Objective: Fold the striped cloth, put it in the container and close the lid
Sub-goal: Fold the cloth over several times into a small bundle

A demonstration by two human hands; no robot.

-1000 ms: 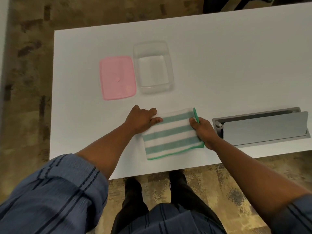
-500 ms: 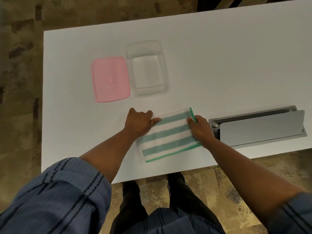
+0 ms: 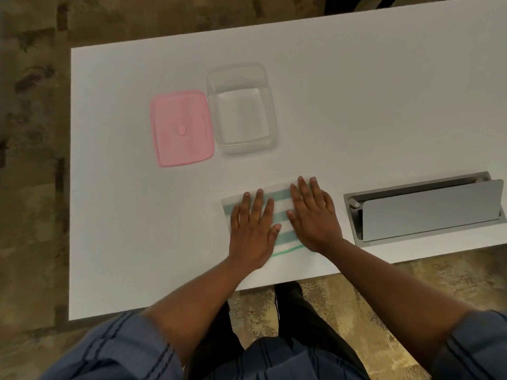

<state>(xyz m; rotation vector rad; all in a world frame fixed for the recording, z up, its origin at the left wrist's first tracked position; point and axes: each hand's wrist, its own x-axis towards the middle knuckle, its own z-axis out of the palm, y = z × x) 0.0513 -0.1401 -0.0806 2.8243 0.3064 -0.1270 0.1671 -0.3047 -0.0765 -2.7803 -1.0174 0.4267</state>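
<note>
While both hands lay flat on the striped cloth [image 3: 282, 215], the folding looked close to finished, judging by how small a rectangle the cloth made on the white tabletop [image 3: 356, 105]. The left hand [image 3: 251, 234] had its fingers spread and pressed palm-down over the left part of the cloth, and the right hand [image 3: 315, 218] pressed beside it with its fingers held close together; neither grip pinched anything. The cloth sat near the front edge of the tabletop, soft and flat, with pale teal and white bands and a thin green hem showing along its near side. Whether another fold was needed could not be told, but the packing and closing clearly remained. The container [image 3: 242, 109] stood empty farther back, a clear, hard-looking rectangular tub with rounded corners. The lid [image 3: 181, 128] lay flat just left of it, about touching, pink and smooth, with a small round nub in the middle. A grey metal cable tray [image 3: 424, 208] with a raised flap was sunk into the tabletop to the right of the hands. Beyond the tabletop lay mottled brown carpet [image 3: 33, 160], and striped blue sleeves [image 3: 115, 349] covered the upper arms.
</note>
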